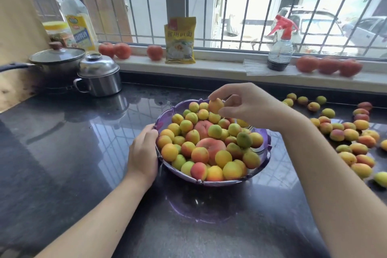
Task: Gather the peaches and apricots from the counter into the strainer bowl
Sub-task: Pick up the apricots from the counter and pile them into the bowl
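Observation:
A purple strainer bowl (pixel 264 154) sits mid-counter, heaped with several yellow, orange and green apricots and two larger pink peaches (pixel 211 147). My left hand (pixel 143 151) rests against the bowl's left rim, fingers bent over the edge. My right hand (pixel 245 106) hovers above the bowl's far side and pinches one orange apricot (pixel 215 105) between thumb and fingertips. Several more loose apricots and small peaches (pixel 354 134) lie scattered on the dark counter to the right of the bowl.
A lidded pan (pixel 56 59) and a steel pot (pixel 100 75) stand at the back left by an oil bottle (pixel 78 21). On the sill are tomatoes (pixel 328 66), a yellow packet (pixel 180 41) and a spray bottle (pixel 280 46).

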Demonstrator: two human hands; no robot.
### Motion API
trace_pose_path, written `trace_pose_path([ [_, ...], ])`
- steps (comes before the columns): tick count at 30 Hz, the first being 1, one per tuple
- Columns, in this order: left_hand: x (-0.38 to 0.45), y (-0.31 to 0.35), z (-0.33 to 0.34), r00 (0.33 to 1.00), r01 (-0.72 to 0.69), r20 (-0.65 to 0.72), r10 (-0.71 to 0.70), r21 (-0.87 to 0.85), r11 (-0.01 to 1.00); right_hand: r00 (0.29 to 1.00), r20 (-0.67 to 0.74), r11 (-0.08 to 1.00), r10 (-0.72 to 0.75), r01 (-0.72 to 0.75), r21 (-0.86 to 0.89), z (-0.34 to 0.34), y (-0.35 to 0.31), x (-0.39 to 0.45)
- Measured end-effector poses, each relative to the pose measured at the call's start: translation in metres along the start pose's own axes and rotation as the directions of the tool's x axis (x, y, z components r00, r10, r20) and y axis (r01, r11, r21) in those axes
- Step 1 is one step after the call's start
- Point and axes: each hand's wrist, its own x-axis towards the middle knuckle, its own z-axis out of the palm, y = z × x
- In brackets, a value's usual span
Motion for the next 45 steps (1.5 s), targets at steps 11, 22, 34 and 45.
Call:
trace_pose_path([
  [11,-0.002,0.003,0.002,1.0,-0.019,-0.021,0.019,0.014,1.0,0.996,-0.084,0.94,-0.031,0.0,-0.341,0.038,0.011,0.017],
  [22,-0.001,0.002,0.001,1.0,-0.021,-0.016,0.021,0.049,0.999,0.999,-0.04,0.939,0.015,-0.028,-0.341,0.041,0.015,0.021],
  [34,-0.001,0.002,0.001,0.999,-0.035,-0.015,0.035,0.014,0.999,0.98,-0.201,0.987,0.004,-0.036,-0.159,0.021,0.027,0.022],
  [45,0.0,0.001,0.001,0.999,-0.052,-0.012,0.051,-0.026,0.998,0.647,-0.666,0.837,0.372,-0.543,-0.06,0.008,0.171,0.011],
])
